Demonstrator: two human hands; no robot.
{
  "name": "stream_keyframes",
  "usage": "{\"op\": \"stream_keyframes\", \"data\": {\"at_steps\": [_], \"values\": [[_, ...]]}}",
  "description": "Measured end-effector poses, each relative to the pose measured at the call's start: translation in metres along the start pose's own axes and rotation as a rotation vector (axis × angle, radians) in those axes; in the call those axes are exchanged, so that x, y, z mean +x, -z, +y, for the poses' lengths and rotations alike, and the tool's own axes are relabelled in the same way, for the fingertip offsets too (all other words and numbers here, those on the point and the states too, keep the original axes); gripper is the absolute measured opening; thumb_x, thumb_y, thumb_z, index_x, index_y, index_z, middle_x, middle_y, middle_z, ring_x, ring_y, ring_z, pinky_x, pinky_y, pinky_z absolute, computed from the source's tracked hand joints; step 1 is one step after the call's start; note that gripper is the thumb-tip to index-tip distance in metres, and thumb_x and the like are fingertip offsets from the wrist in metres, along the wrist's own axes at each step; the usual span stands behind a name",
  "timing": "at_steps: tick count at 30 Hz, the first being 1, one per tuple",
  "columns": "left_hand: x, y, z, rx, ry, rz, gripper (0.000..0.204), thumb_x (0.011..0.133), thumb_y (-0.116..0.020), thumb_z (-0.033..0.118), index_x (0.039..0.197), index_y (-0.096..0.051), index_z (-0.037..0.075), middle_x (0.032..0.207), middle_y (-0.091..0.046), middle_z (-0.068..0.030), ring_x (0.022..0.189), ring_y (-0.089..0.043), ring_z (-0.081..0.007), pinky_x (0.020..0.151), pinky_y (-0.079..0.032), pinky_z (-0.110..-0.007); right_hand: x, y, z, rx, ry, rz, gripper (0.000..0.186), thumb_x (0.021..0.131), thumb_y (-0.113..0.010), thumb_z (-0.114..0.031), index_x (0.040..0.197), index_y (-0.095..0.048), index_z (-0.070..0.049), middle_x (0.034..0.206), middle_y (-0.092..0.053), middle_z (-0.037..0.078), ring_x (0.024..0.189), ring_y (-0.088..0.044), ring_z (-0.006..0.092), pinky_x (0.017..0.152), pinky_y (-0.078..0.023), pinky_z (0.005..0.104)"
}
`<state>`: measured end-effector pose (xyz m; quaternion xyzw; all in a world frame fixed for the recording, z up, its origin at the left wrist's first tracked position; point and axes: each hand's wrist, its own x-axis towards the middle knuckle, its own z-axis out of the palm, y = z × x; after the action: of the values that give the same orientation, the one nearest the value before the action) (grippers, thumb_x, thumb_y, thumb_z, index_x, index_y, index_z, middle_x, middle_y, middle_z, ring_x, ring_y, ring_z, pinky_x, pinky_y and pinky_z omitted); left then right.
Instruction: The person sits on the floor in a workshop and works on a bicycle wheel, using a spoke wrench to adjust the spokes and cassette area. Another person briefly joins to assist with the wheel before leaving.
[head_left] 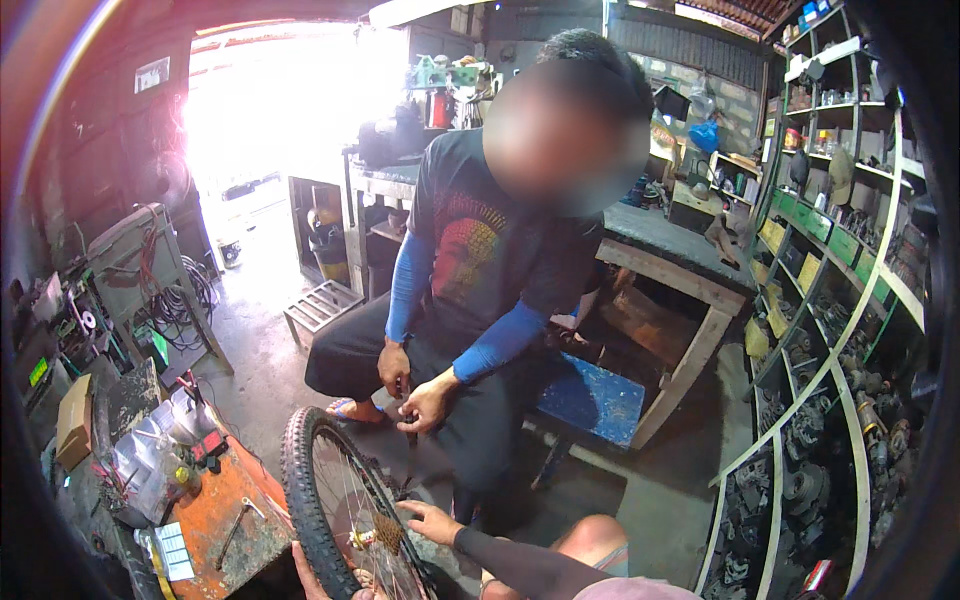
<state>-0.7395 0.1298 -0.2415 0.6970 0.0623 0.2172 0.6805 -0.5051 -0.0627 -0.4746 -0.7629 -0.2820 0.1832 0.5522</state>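
A bicycle wheel (300, 470) with a knobby black tyre stands upright in front of me at the lower middle. At its hub sits a brownish rear cassette (388, 532) of stacked sprockets. My left hand (307, 578) grips the tyre low down, at the lower edge of the view, and is only partly visible. My right hand (432, 522) reaches in from the right in a dark sleeve. Its fingers are stretched out beside the cassette and hold nothing; whether they touch it I cannot tell.
Facing me, a person in blue sleeves (510, 342) sits with both hands (425, 402) over the wheel. An orange, worn workbench (225, 510) with a tool (240, 525) and clear bins (150, 445) is at left. Shelves of metal parts (805, 490) line the right; a blue bench (590, 400) stands behind.
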Motion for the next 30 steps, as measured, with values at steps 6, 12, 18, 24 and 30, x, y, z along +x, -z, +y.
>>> {"op": "stream_keyframes", "data": {"at_steps": [6,12,18,24,30], "values": [[-0.003,-0.007,-0.003,0.035,-0.039,-0.015,0.123,0.080,-0.095,0.024,0.174,-0.018,0.001,0.164,-0.045,-0.0170,0.141,-0.053,-0.0273,0.118,-0.043,-0.040,0.034,-0.014,-0.054,0.369,-0.971,-0.210,0.095,0.103,-0.044,-0.081,0.156,-0.056,-0.004,0.132,-0.073,0.021,0.126,-0.066,0.0274,0.103,-0.052,0.0353],[0.001,-0.005,0.000,-0.186,0.016,0.022,0.132,0.077,-0.096,0.027,0.175,-0.010,0.011,0.146,-0.054,-0.0128,0.113,-0.064,-0.0220,0.094,-0.057,-0.037,0.017,0.005,-0.032,0.694,0.125,-0.267,0.034,0.087,-0.067,-0.003,0.119,-0.080,-0.001,0.162,-0.057,0.014,0.155,-0.046,0.0293,0.127,-0.035,0.0436],[0.005,-0.018,0.001,-0.191,0.079,-0.005,0.132,0.080,-0.096,0.023,0.175,-0.006,0.011,0.118,-0.064,-0.0118,0.096,-0.068,-0.0194,0.084,-0.058,-0.034,0.021,0.007,-0.016,0.298,-0.487,0.095,0.050,0.108,-0.065,-0.047,0.119,-0.077,0.001,0.126,-0.076,0.015,0.121,-0.070,0.0234,0.104,-0.051,0.0319],[-0.004,-0.015,0.006,-0.176,0.130,0.011,0.139,0.075,-0.100,0.030,0.176,-0.006,0.013,0.137,-0.061,-0.0135,0.116,-0.066,-0.0224,0.095,-0.060,-0.036,0.026,-0.017,-0.054,0.461,-0.500,-0.107,0.054,0.106,-0.064,-0.043,0.135,-0.072,0.002,0.139,-0.071,0.022,0.120,-0.070,0.0314,0.104,-0.053,0.0463],[0.000,-0.008,0.003,-0.176,0.116,0.008,0.133,0.081,-0.097,0.025,0.175,-0.004,0.011,0.136,-0.060,-0.0148,0.106,-0.067,-0.0212,0.088,-0.059,-0.035,0.007,0.014,-0.046,0.658,-0.033,-0.075,0.009,0.087,-0.062,-0.002,0.080,-0.067,-0.005,0.148,-0.068,0.019,0.138,-0.057,0.0249,0.120,-0.036,0.0388]]}}
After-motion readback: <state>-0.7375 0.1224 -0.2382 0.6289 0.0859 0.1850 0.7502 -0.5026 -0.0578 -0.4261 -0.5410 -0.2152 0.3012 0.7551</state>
